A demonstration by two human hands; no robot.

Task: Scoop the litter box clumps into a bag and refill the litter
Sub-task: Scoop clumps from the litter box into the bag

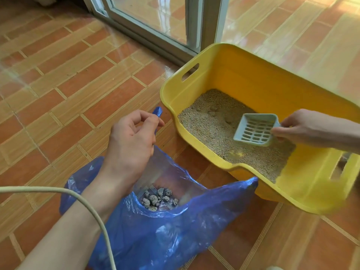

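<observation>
Head view: left hand point(132, 141) is pinching the limp, light bag point(175, 230) by its rim; right hand point(298, 127) is gripping the stiff scoop point(255, 129) handle

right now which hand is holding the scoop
The right hand grips the grey scoop over the litter; the left hand holds the blue bag open.

Yellow litter box point(224, 67), handle slots in its end walls, holds a shallow bed of tan litter point(210, 121). Slotted pale-blue scoop point(255, 129), empty, tilted above the litter. Blue plastic bag point(175, 236) open beside the box, grey clumps point(157, 197) inside.
</observation>
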